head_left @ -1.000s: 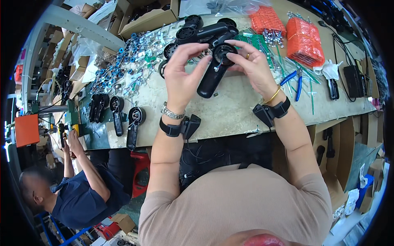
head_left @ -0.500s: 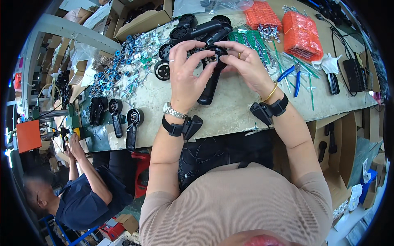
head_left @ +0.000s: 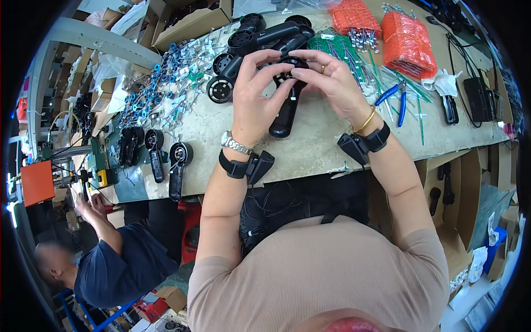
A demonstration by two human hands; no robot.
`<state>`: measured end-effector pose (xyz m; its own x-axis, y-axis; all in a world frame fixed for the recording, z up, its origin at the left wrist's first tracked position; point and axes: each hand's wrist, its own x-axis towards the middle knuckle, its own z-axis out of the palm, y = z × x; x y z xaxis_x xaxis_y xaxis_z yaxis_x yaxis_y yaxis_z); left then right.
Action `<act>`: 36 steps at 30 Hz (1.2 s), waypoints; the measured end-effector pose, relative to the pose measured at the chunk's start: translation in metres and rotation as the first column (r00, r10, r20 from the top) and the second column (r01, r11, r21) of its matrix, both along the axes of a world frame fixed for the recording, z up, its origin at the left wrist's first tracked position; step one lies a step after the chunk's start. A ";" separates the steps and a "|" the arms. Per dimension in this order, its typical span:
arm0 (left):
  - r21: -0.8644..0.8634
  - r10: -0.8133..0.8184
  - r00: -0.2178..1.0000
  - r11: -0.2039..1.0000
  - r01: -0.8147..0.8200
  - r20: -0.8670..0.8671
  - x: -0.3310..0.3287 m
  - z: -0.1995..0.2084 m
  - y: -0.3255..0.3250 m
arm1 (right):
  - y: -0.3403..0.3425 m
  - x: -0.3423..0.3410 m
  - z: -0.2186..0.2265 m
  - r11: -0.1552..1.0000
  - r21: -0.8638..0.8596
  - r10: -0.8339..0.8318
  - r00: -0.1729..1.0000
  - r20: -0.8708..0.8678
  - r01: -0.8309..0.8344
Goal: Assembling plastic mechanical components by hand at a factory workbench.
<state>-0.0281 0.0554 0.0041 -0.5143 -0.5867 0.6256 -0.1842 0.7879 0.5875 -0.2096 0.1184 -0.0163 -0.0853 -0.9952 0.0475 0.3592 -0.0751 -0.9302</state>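
A black handheld fan housing (head_left: pixel 285 117) lies on the worktable, its handle toward me and its round head away from me. My left hand (head_left: pixel 255 99) grips the left side of the head, thumb and fingers pinched at its opening. From the other side my right hand (head_left: pixel 338 88) holds the rim, with thumb and index finger pressed at the same opening. A small white connector (head_left: pixel 293 97) shows just below the head, over the handle. What my fingertips pinch inside the head is mostly hidden.
More black fan housings (head_left: pixel 271 36) are piled beyond my hands; several half-shells (head_left: pixel 177 169) lie at the left. Loose wired parts (head_left: pixel 160 91) spread behind them. Blue cutters (head_left: pixel 402 102), orange bubble-wrapped bundles (head_left: pixel 408 47) and a black adapter (head_left: pixel 477 99) are at the right. A co-worker (head_left: pixel 127 260) sits at the left.
The fan housing and both hands have shifted slightly. The white connector now shows over the handle. The co-worker's hands have moved lower and toward the left.
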 end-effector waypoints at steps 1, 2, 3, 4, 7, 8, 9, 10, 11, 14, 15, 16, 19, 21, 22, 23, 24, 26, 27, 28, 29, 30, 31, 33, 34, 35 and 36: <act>0.088 -0.025 0.998 0.996 0.029 -0.049 0.000 0.000 0.001 | 0.000 0.001 0.001 1.000 -0.003 -0.007 1.000 -0.017 0.007; 0.171 -0.045 0.994 0.983 0.061 -0.100 0.000 0.000 0.001 | 0.000 0.001 0.002 1.000 -0.008 -0.013 0.999 -0.035 0.013; 0.173 -0.044 0.994 0.983 0.061 -0.100 0.000 -0.001 0.000 | 0.000 0.000 0.002 1.000 -0.006 -0.013 0.999 -0.035 0.013; 0.322 -0.066 0.978 0.938 0.129 -0.199 0.000 -0.004 -0.002 | -0.001 -0.001 0.001 1.000 -0.001 -0.017 1.000 -0.026 0.017; 0.567 -0.057 0.917 0.771 0.292 -0.395 0.002 -0.008 -0.006 | -0.001 -0.004 0.000 1.000 0.011 -0.023 1.000 -0.007 0.023; 0.629 -0.055 0.926 0.719 0.297 -0.375 0.003 -0.008 -0.005 | -0.001 -0.003 0.000 1.000 0.000 -0.023 1.000 -0.010 0.023; 0.687 -0.055 0.934 0.663 0.299 -0.354 0.004 -0.007 -0.005 | -0.001 -0.002 0.000 1.000 -0.012 -0.022 1.000 -0.013 0.022; 0.740 -0.056 0.941 0.602 0.299 -0.334 0.004 -0.007 -0.004 | -0.001 -0.001 0.000 1.000 -0.023 -0.021 1.000 -0.017 0.021; 0.741 -0.055 0.941 0.602 0.298 -0.334 0.004 -0.006 -0.004 | 0.000 -0.001 0.000 1.000 -0.022 -0.020 1.000 -0.017 0.019; 0.733 -0.055 0.923 0.591 0.337 -0.380 0.005 -0.003 -0.004 | 0.001 0.000 0.004 0.999 -0.018 -0.030 0.996 -0.083 0.028; 0.732 -0.054 0.923 0.592 0.337 -0.380 0.005 -0.004 -0.004 | 0.001 0.000 0.004 0.999 -0.019 -0.029 0.996 -0.083 0.027; 0.720 -0.057 0.924 0.609 0.333 -0.379 0.004 -0.005 -0.005 | 0.000 -0.001 0.003 0.999 -0.035 -0.035 0.995 -0.095 0.032; 0.695 -0.061 0.924 0.641 0.327 -0.378 0.004 -0.005 -0.005 | 0.000 -0.001 0.002 0.997 -0.067 -0.048 0.992 -0.119 0.040; 0.687 -0.063 0.920 0.646 0.332 -0.386 0.004 -0.004 -0.004 | 0.001 0.001 0.004 0.995 -0.085 -0.059 0.991 -0.121 0.049; 0.683 -0.064 0.919 0.650 0.335 -0.390 0.004 -0.003 -0.004 | 0.001 0.001 0.004 0.994 -0.095 -0.063 0.990 -0.122 0.052; 0.682 -0.063 0.918 0.650 0.335 -0.391 0.005 -0.003 -0.004 | 0.001 0.001 0.004 0.994 -0.095 -0.063 0.990 -0.123 0.051; 0.672 -0.062 0.921 0.665 0.325 -0.384 0.005 -0.004 -0.005 | 0.000 0.002 0.004 0.992 -0.110 -0.075 0.987 -0.140 0.059; 0.652 -0.059 0.927 0.695 0.304 -0.370 0.006 -0.004 -0.005 | -0.001 0.002 0.003 0.987 -0.140 -0.099 0.980 -0.173 0.075; 0.652 -0.059 0.927 0.694 0.304 -0.370 0.006 -0.004 -0.005 | -0.001 0.002 0.003 0.988 -0.139 -0.098 0.980 -0.174 0.074; 0.661 -0.051 0.925 0.685 0.306 -0.376 0.005 -0.005 -0.005 | -0.001 0.002 0.003 0.986 -0.145 -0.107 0.975 -0.193 0.080; 0.669 -0.043 0.923 0.676 0.308 -0.382 0.005 -0.005 -0.004 | -0.001 0.003 0.002 0.985 -0.150 -0.117 0.970 -0.212 0.086; 0.678 -0.035 0.921 0.667 0.310 -0.387 0.004 -0.005 -0.004 | -0.001 0.003 0.002 0.983 -0.156 -0.127 0.965 -0.230 0.092; 0.678 -0.035 0.922 0.666 0.310 -0.386 0.004 -0.005 -0.004 | -0.001 0.003 0.001 0.984 -0.155 -0.127 0.965 -0.230 0.093; 0.684 -0.022 0.929 0.669 0.289 -0.371 0.004 -0.004 -0.003 | -0.002 0.002 -0.001 0.984 -0.160 -0.117 0.967 -0.225 0.082; 0.687 -0.016 0.932 0.671 0.279 -0.362 0.004 -0.004 -0.002 | -0.002 0.002 -0.002 0.984 -0.162 -0.112 0.968 -0.223 0.077; 0.688 -0.016 0.932 0.670 0.278 -0.362 0.003 -0.005 -0.002 | -0.002 0.002 -0.002 0.984 -0.161 -0.112 0.969 -0.222 0.077; 0.690 -0.012 0.933 0.669 0.275 -0.360 0.002 -0.006 -0.001 | -0.001 0.002 -0.002 0.985 -0.156 -0.116 0.965 -0.234 0.080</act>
